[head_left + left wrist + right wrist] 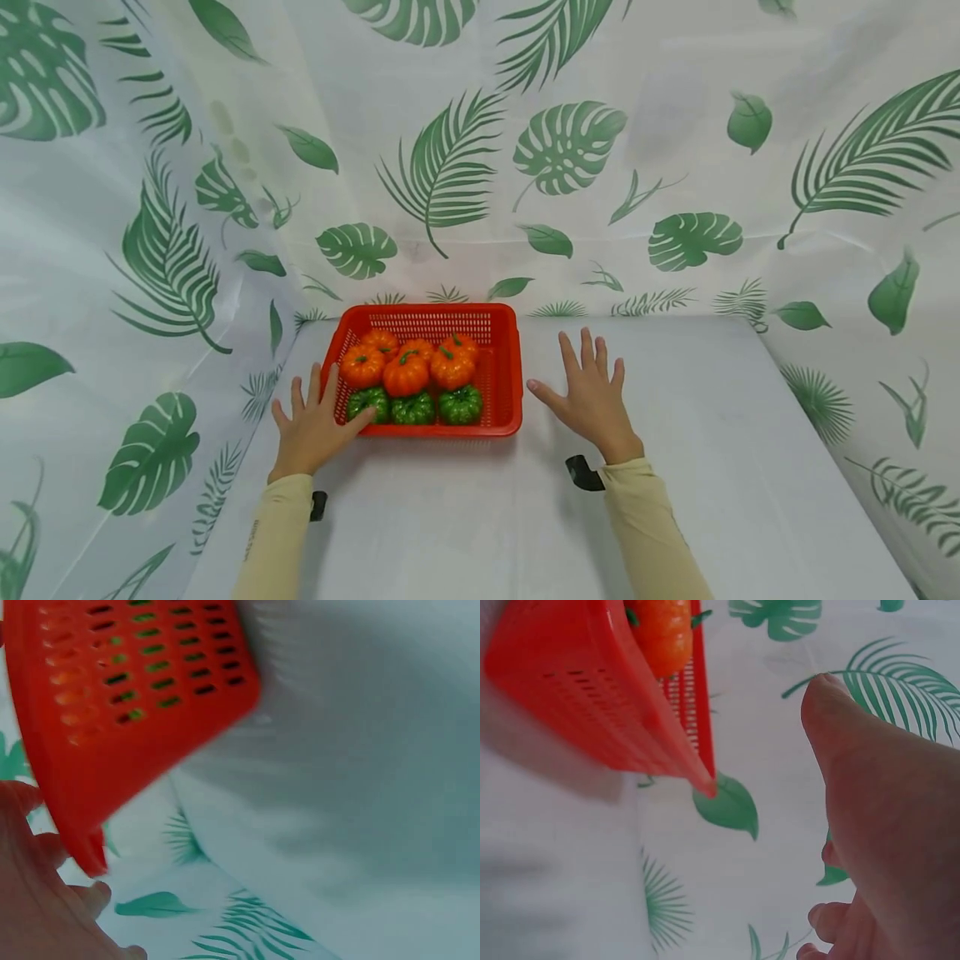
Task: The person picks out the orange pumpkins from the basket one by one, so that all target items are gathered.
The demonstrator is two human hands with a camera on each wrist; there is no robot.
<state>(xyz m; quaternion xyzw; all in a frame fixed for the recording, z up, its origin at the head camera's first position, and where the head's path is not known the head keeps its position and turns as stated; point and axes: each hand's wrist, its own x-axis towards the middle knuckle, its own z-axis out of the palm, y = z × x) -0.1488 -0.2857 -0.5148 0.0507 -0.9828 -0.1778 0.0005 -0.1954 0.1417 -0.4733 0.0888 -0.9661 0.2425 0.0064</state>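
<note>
A red plastic basket [498, 431] with slotted walls holds several small orange pumpkins [406, 375] and, along its near side, a row of 3 green pumpkins [413, 409]. My left hand [311, 429] hovers at the basket's left near corner with fingers spread; whether it touches the rim I cannot tell. In the left wrist view its fingers [91, 898] lie close beside the red rim. To the right of the basket, my right hand [592, 404] is held with fingers spread, apart from it, and holds nothing. The right wrist view shows the thumb [840, 712] extended.
The basket stands on a white tabletop [465, 525] near its back left. White sheeting with green leaf prints [570, 146] rises behind the table and along both sides. A black strap piece [585, 473] shows at the right wrist.
</note>
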